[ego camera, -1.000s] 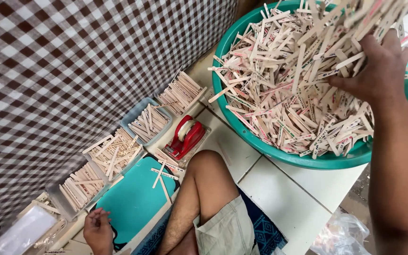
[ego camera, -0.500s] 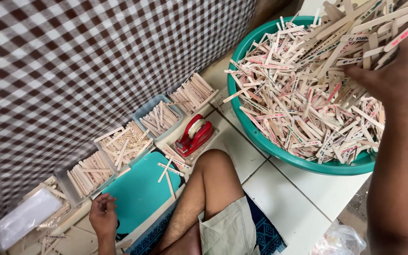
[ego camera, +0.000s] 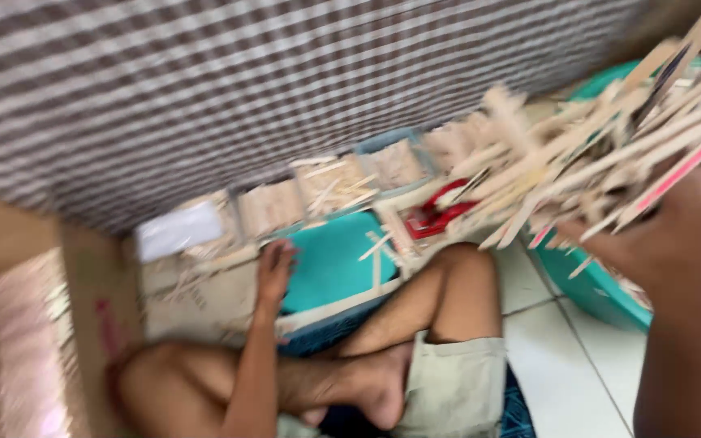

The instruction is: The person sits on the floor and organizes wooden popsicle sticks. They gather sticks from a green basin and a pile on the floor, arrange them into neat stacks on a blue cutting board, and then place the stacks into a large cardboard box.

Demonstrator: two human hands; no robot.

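wooden sticks (ego camera: pixel 610 162) filled the right hand (ego camera: pixel 675 235), which gripped the bundle above the teal basin (ego camera: pixel 594 288); the left hand (ego camera: pixel 273 272) rested loosely open on a teal board (ego camera: pixel 330 259).

Right hand (ego camera: pixel 675 235) raised at frame right, fingers clamped around a fanned bundle of thin wooden sticks (ego camera: pixel 602 154), forearm running down to the bottom edge. Left hand (ego camera: pixel 276 272) extended forward and low, palm down, fingers loosely curled. Motion blur throughout.

Motion-blurred wooden sticks (ego camera: pixel 610 154), cut off top-right
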